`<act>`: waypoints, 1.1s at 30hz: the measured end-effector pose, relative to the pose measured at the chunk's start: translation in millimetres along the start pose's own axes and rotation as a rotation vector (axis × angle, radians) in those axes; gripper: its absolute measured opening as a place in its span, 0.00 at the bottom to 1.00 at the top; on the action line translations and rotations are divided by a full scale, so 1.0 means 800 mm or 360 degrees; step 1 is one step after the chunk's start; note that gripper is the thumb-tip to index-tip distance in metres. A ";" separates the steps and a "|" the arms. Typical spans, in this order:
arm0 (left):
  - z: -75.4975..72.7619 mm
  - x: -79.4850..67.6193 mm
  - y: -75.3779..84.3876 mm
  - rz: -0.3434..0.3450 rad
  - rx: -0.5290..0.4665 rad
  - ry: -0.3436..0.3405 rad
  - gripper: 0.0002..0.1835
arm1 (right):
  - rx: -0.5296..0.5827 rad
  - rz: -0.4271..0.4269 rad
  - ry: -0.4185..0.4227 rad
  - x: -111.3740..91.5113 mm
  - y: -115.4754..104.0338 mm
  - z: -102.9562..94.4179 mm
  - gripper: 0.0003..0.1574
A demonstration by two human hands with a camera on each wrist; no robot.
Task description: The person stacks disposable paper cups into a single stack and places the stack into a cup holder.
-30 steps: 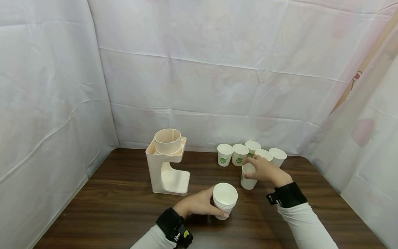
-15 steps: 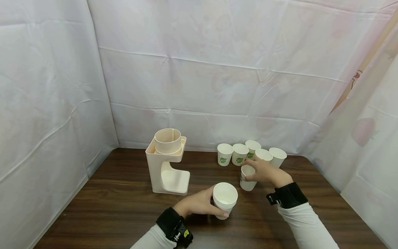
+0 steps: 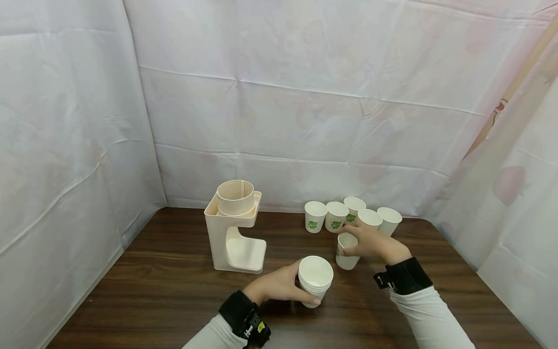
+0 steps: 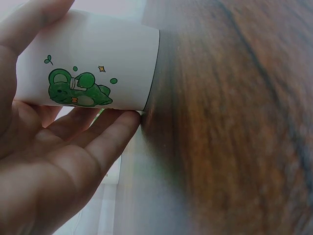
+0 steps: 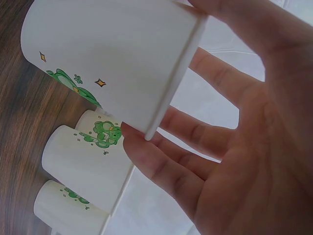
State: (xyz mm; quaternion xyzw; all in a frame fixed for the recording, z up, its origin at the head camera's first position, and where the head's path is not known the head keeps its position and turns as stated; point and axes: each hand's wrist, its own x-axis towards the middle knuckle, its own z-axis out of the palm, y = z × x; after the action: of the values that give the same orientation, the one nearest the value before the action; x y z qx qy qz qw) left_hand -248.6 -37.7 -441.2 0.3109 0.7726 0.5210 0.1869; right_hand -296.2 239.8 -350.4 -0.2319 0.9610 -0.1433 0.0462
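Note:
My left hand [image 3: 281,283] grips a stack of white paper cups [image 3: 316,276] near the front middle of the table; several rims show nested. In the left wrist view the lowest paper cup [image 4: 98,58] bears a green cartoon animal, its base close against the wood. Further back and right, my right hand [image 3: 370,241] holds a single upright paper cup [image 3: 346,259] near its rim, thumb on one side and fingers on the other. The right wrist view has this paper cup [image 5: 107,54] large, with fingertips [image 5: 142,144] at its rim and green print on its side.
Behind the right hand stand several more paper cups [image 3: 315,218], one partly covered by the fingers. A cream stand with a round holder [image 3: 235,206] is at the back left of the dark wooden table [image 3: 144,286]. White cloth [image 3: 279,116] hangs behind the table.
My right hand has brought its paper cup slightly toward me and to the left, away from the back row. The left hand and its stack stay put.

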 end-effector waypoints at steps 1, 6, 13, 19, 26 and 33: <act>0.000 0.000 0.000 0.0003 -0.0001 -0.0002 0.44 | 0.0001 0.0004 -0.0002 -0.001 -0.001 0.000 0.36; 0.000 0.000 0.000 0.0009 -0.0011 -0.0009 0.44 | 0.0012 0.0004 -0.0007 -0.005 -0.004 -0.002 0.34; 0.000 0.000 0.000 0.0004 -0.0032 -0.0016 0.44 | 0.0033 -0.0035 -0.0003 -0.010 -0.006 -0.004 0.33; -0.001 -0.001 0.002 0.0018 -0.0029 -0.0017 0.44 | -0.0027 -0.0076 0.0046 -0.015 -0.012 -0.011 0.33; -0.001 -0.002 0.005 0.0005 -0.0018 0.0000 0.44 | -0.0057 -0.0133 0.0098 -0.026 -0.026 -0.021 0.32; -0.001 0.000 0.003 0.0018 -0.0035 -0.0020 0.44 | -0.0088 -0.0275 0.0177 -0.037 -0.040 -0.032 0.30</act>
State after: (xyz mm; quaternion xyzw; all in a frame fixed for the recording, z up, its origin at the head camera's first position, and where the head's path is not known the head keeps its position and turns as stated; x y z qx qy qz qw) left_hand -248.3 -37.5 -439.0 0.3165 0.7639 0.5285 0.1920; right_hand -259.9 232.7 -315.5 -0.3069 0.9421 -0.1327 -0.0262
